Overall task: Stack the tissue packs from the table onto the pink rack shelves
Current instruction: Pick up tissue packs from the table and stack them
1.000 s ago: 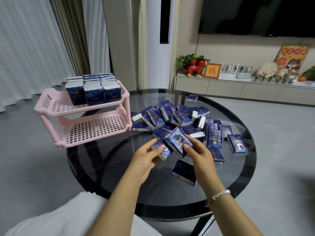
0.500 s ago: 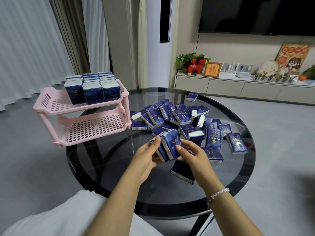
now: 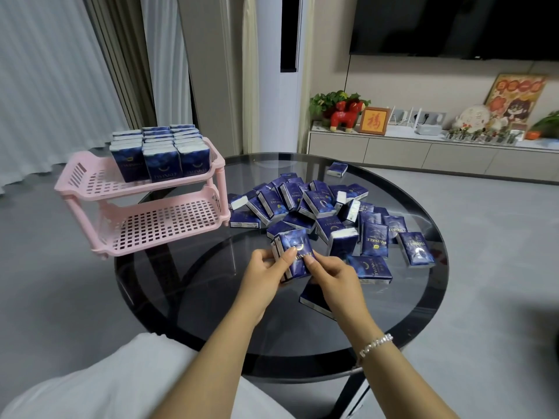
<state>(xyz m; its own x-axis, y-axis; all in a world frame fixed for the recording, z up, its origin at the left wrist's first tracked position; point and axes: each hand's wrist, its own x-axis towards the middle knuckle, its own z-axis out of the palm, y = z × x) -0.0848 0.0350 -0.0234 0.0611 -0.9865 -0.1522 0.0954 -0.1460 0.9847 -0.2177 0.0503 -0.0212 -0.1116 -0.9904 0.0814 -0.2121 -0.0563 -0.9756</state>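
Both hands hold a small upright bundle of dark blue tissue packs (image 3: pixel 295 252) just above the round glass table (image 3: pixel 211 267). My left hand (image 3: pixel 266 276) grips the bundle from the left, thumb on the front pack. My right hand (image 3: pixel 332 282) pinches it from the right. Behind them lies a loose pile of several blue packs (image 3: pixel 320 207). The pink two-shelf rack (image 3: pixel 145 213) stands at the table's left edge. Its top shelf carries rows of standing packs (image 3: pixel 160 152); the lower shelf (image 3: pixel 163 225) holds nothing.
One pack (image 3: pixel 317 300) lies flat under my right wrist, another single pack (image 3: pixel 337 169) at the far rim. A white-clothed knee (image 3: pixel 121 382) shows at the bottom left. Curtains, a tall white column unit and a low cabinet with ornaments stand beyond the table.
My hands have squared the held packs together and turned them upright, drawing the bundle a little closer to me. The pile and the rack have not moved.
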